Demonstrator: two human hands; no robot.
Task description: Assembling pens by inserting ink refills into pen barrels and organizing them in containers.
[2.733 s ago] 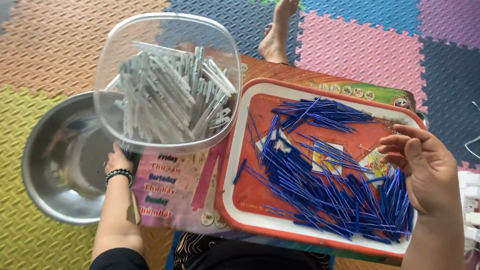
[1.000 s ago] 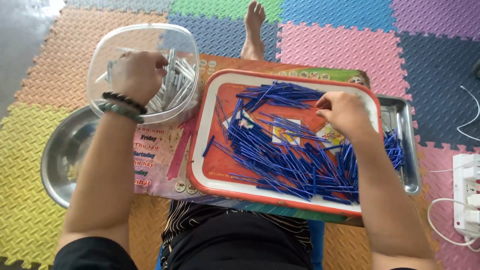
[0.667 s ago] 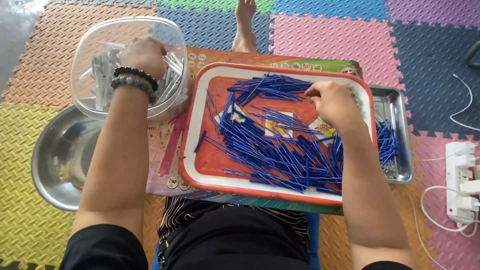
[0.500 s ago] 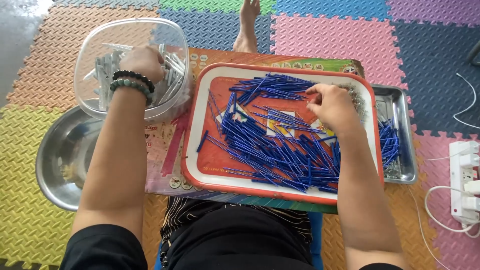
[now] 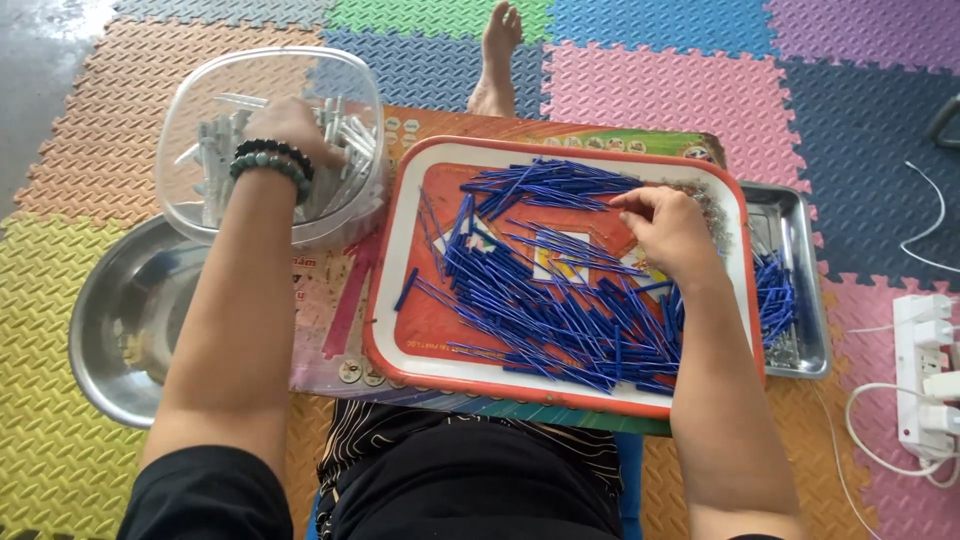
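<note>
**Both hands settle over their piles**

Since the earliest frame, the clear plastic bowl [image 5: 270,140] has come down from its tilted, lifted pose and now stands on the low desk [image 5: 560,130], and the left hand [image 5: 290,125] that held it from below now reaches inside it from above. The right hand [image 5: 668,228], which hung open off to the side of the tray, has moved in over the blue sticks [image 5: 560,300].

The left hand lies among the white sticks [image 5: 340,130] in the bowl, its fingers curled down into the heap; whether they grip any of them cannot be told, since the back of the hand hides them. Two bead bracelets [image 5: 270,158], one dark and one greenish, sit on that wrist.

The right hand rests on the upper middle of the red-rimmed tray [image 5: 400,330], its fingers [image 5: 632,200] pinched together at the tips on the blue sticks at the top of the pile; what exactly lies between them is too small to tell. The blue sticks are spread loosely across most of the tray, thickest toward its near right corner.

A round steel basin [image 5: 110,330] sits on the floor mat to the left, partly under the bowl and arm. A small steel tray [image 5: 800,290] holding more blue sticks lies just right of the red-rimmed tray. A white power strip [image 5: 925,370] with cords rests on the foam mat at the far right. A bare foot [image 5: 497,55] shows beyond the desk.
</note>
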